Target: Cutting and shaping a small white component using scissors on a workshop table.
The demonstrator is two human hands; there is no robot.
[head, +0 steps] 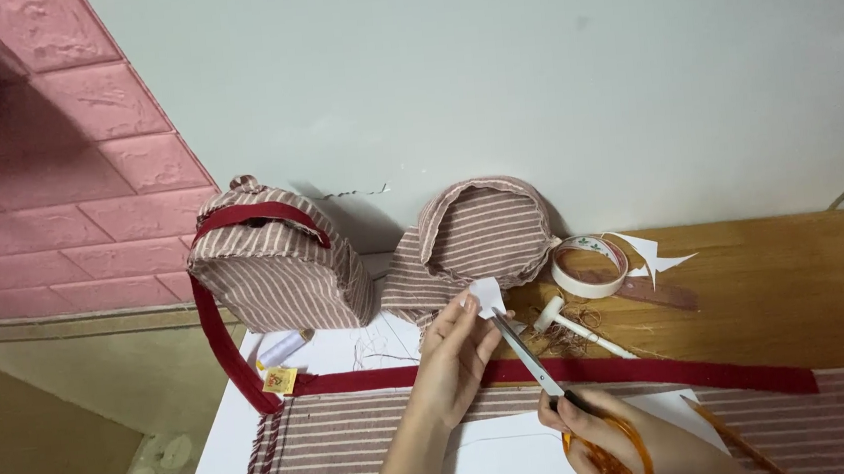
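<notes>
The left hand (456, 355) pinches a small white paper piece (488, 297) between fingertips, holding it up above the middle of the surface (796, 268). The right hand (608, 433) is closed through the orange handles of the scissors (554, 387), whose blades look nearly shut, with the tip touching the lower edge of the paper.

The likeliest slip, as I judge it: the paper is tiny and the left fingertips sit just beside the blade tip, so a cut carried too far could nick a finger or run past the intended line. The piece is held in the air with nothing under it, so it may bend or twist away from the blades and tear instead of cutting cleanly. A freed scrap could drop onto the striped fabric (359, 453) below and be hard to find against the white sheet (499, 452) lying there.

Around them: a red strap (653, 369) crosses the surface left to right under the hands. Toward the far edge stand a striped backpack-shaped bag (274, 269) and a domed striped piece (482, 232). A tape roll (590, 266), white paper offcuts (649, 254), a small white mallet (569, 324) and loose threads lie just right of the paper, near enough to catch a swinging elbow or the blades. A thread spool (285, 348) rests near the left edge
</notes>
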